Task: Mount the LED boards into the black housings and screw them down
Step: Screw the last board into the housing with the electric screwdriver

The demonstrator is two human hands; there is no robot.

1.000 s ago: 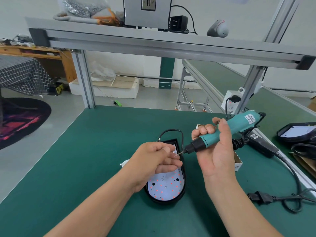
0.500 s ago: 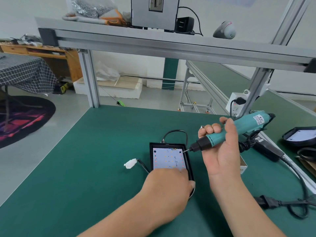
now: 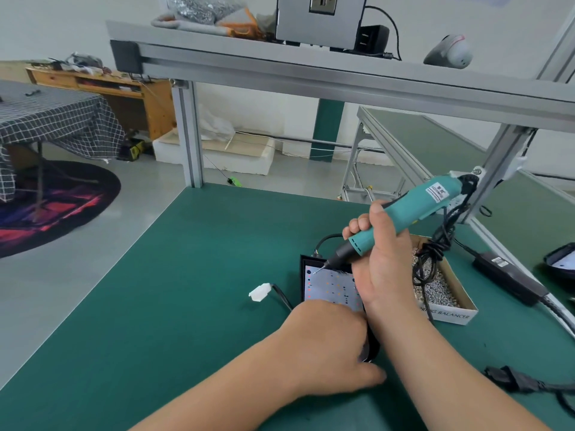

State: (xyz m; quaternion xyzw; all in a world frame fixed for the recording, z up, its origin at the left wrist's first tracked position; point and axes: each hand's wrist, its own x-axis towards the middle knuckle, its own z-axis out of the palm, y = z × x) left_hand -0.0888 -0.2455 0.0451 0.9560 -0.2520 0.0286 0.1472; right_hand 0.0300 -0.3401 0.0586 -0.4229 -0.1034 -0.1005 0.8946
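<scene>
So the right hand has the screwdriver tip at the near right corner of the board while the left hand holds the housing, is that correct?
Not quite: the head view shows the tip of the screwdriver at the far left corner of the board, not the near right. The right hand does hold it, and the left hand holds the housing.

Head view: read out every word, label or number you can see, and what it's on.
"PRING BALANCER": front wall of the cardboard box, start hidden.
Unreadable, blurred: white label on the electric screwdriver.
Unreadable, too small: label on the black power adapter.
Unreadable: markings on the LED board.
</scene>
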